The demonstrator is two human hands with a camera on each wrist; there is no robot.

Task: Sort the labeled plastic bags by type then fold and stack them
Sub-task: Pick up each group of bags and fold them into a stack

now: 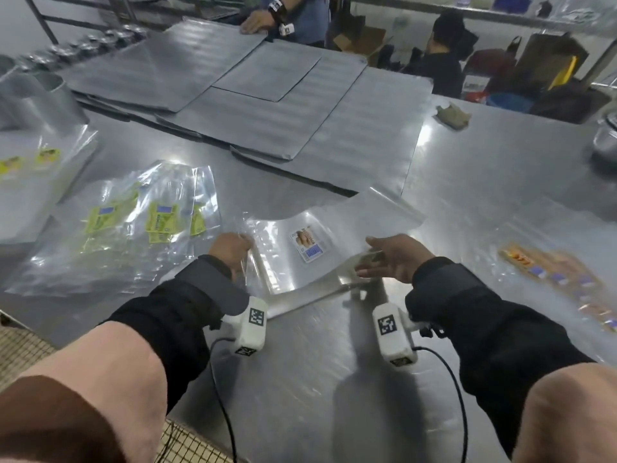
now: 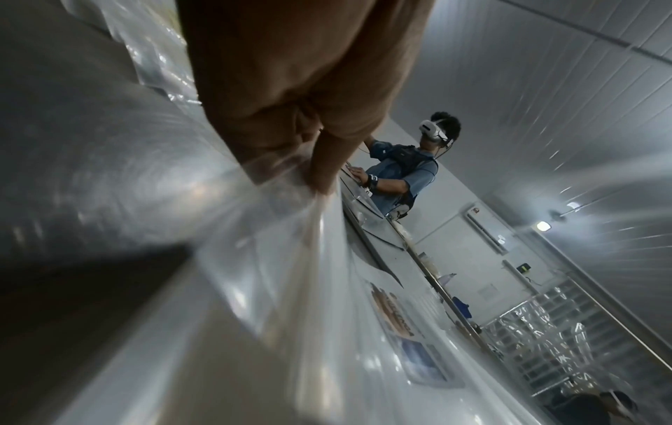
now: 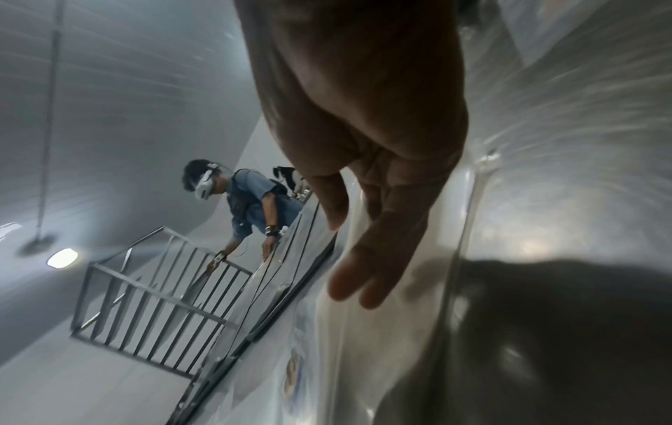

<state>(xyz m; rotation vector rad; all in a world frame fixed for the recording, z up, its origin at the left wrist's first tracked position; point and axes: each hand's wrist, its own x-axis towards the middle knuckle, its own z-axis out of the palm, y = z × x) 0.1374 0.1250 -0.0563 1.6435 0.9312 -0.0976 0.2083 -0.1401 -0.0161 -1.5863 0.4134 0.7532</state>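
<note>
A clear plastic bag with a brown and blue label hangs bowed just above the steel table in front of me. My left hand pinches its left edge; the left wrist view shows my thumb and fingers of that hand closed on the film, with the label beyond. My right hand is at the bag's right edge with straight fingers, touching it. In the right wrist view that hand is spread flat over the film.
A loose pile of clear bags with yellow-green labels lies to the left. More yellow-labelled bags sit at the far left. Orange-labelled bags lie to the right. Grey sheets cover the back, where another person's hand rests.
</note>
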